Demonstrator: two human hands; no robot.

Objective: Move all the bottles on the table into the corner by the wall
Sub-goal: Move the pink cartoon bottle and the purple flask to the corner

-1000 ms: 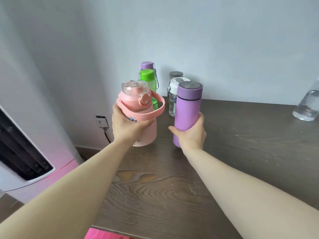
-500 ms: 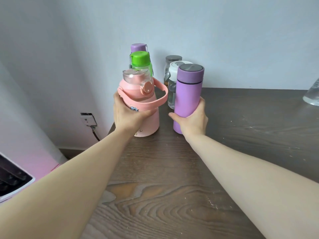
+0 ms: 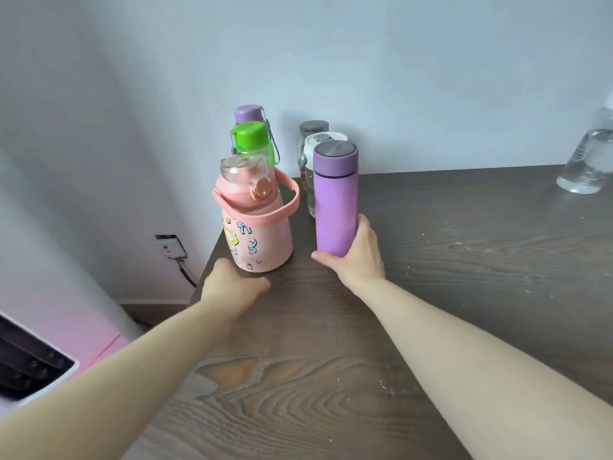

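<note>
A: The purple flask (image 3: 335,207) stood upright near the tabletop's (image 3: 481,260) back-left corner, the right hand (image 3: 356,254) wrapped around its base. Smooth, rigid, probably light.

B: The left hand (image 3: 234,282) was off the pink jug (image 3: 257,234), loosely curled just below it. One clear bottle (image 3: 585,161) waited far right.

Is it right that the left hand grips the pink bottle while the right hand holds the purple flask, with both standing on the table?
Not quite: the head view shows the left hand off the pink bottle, resting on the table by the bottle's base. The right hand does hold the purple flask, and both stand on the table.
</note>
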